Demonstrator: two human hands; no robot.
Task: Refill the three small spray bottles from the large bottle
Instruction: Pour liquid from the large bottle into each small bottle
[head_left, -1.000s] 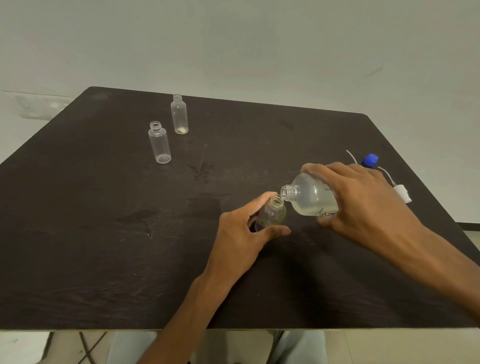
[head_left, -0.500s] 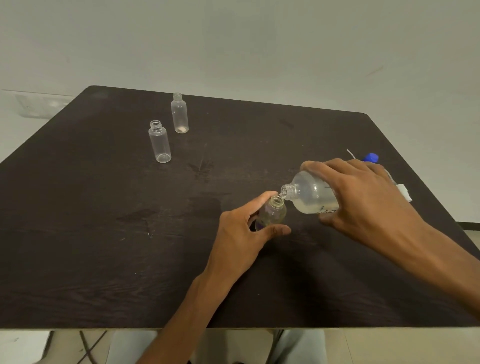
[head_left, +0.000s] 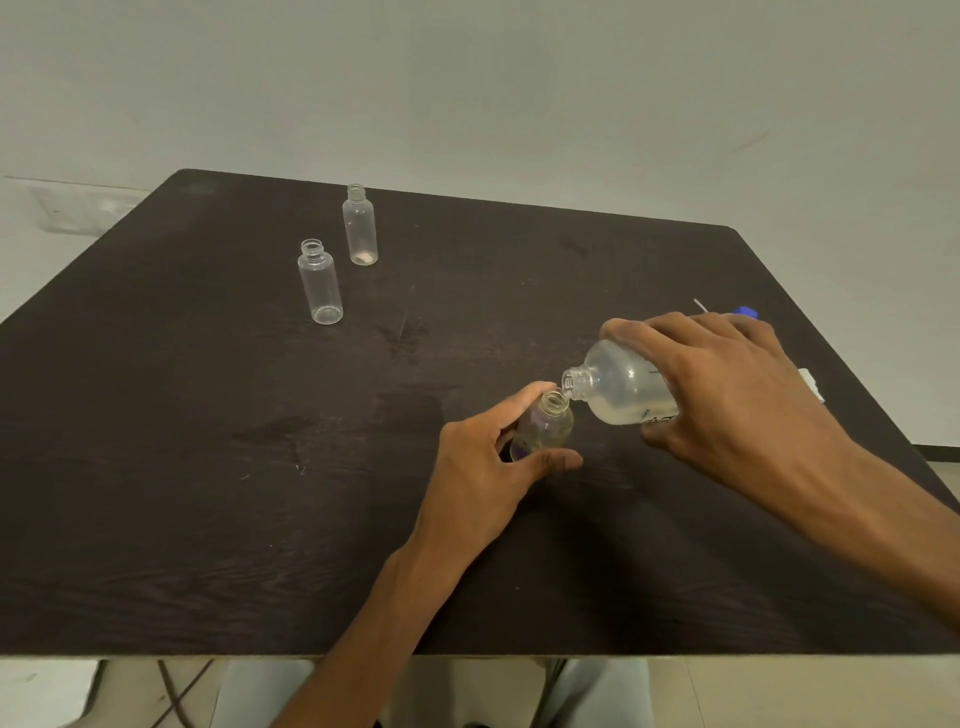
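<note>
My right hand (head_left: 727, 395) grips the large translucent bottle (head_left: 621, 387), tipped on its side with its open neck just over the mouth of a small clear bottle (head_left: 545, 426). A little liquid lies along the large bottle's lower side. My left hand (head_left: 483, 467) holds that small bottle upright on the table between thumb and fingers. Two more small clear bottles stand uncapped at the back left: one nearer (head_left: 319, 283), one farther (head_left: 360, 226).
The dark wooden table (head_left: 208, 467) fills the view. A blue cap (head_left: 746, 312) and a white spray head (head_left: 811, 383) with a thin tube lie at the right edge, partly hidden behind my right hand. A pale wall rises behind the table.
My right hand has tilted the large bottle a little more and shifted it slightly up, covering more of the blue cap. The left hand and small bottle stay in place.
</note>
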